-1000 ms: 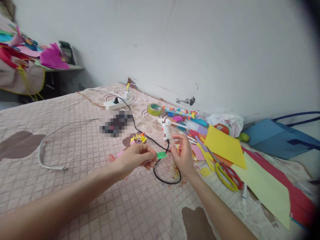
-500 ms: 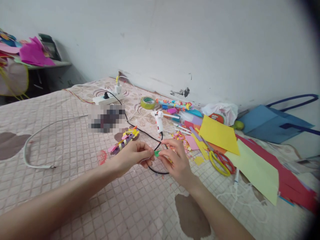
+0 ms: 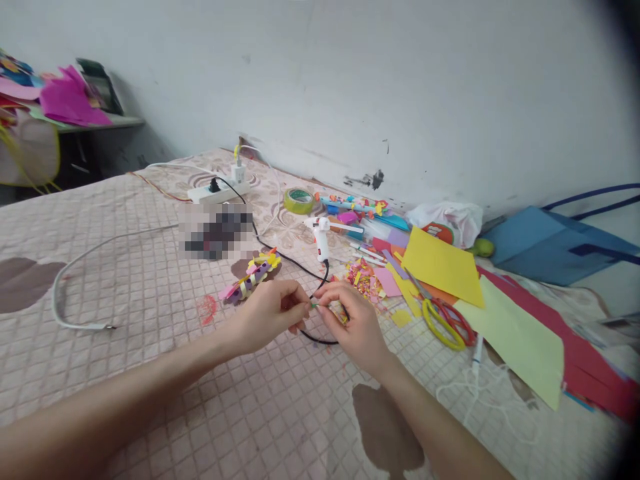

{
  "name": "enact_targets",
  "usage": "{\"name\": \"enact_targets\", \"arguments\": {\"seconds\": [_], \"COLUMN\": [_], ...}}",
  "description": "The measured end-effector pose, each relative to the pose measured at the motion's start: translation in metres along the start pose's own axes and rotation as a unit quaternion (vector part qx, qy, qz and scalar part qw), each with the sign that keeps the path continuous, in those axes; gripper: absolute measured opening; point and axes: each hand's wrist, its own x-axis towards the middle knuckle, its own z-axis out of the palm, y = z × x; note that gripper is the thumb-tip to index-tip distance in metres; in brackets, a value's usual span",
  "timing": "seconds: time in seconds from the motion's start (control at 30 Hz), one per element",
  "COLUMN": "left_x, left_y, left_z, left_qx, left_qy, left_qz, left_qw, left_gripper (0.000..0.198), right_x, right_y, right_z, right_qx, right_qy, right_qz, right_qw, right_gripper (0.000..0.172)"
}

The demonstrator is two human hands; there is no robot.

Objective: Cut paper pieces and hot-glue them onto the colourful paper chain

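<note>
My left hand (image 3: 267,320) and my right hand (image 3: 350,323) meet above the pink quilted bedcover (image 3: 125,280). Both pinch a small green paper piece (image 3: 313,305), of which only a sliver shows between the fingertips. Just behind the hands lies a white glue gun (image 3: 321,238) with a black cord (image 3: 295,265) that loops under my fingers. A small craft piece of curled purple and yellow paper strips (image 3: 250,275) lies left of the cord.
Yellow (image 3: 440,267), pale green (image 3: 520,340) and red sheets lie at the right with yellow and red scissors (image 3: 445,321). A green tape roll (image 3: 299,200), a white power strip (image 3: 217,192), markers, paper scraps (image 3: 363,277) and a blue bag (image 3: 550,243) line the wall. A white cable (image 3: 75,280) curves at the left.
My right hand came in from beside the green paper and closed on it with the left. The green piece, plainly visible before, is now almost hidden between the fingertips. The view shifted slightly.
</note>
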Motion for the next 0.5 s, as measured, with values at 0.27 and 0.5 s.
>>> {"name": "enact_targets", "arguments": {"seconds": [0.27,0.5], "left_x": [-0.0017,-0.0009], "left_y": [0.0016,-0.0001], "left_z": [0.0007,0.0005], "left_qx": [0.031,0.049], "left_qy": [-0.017,-0.023], "left_qz": [0.012,0.015], "left_qw": [0.999,0.998], "left_gripper": [0.017,0.015], "right_x": [-0.0028,-0.0008], "right_y": [0.0012,-0.0036], "right_z": [0.0038,0.0010], "right_qx": [0.049,0.021], "right_qy": [-0.010,-0.008], "right_qz": [0.089,0.063], "right_qw": [0.995,0.998], "right_gripper": [0.009,0.011]}}
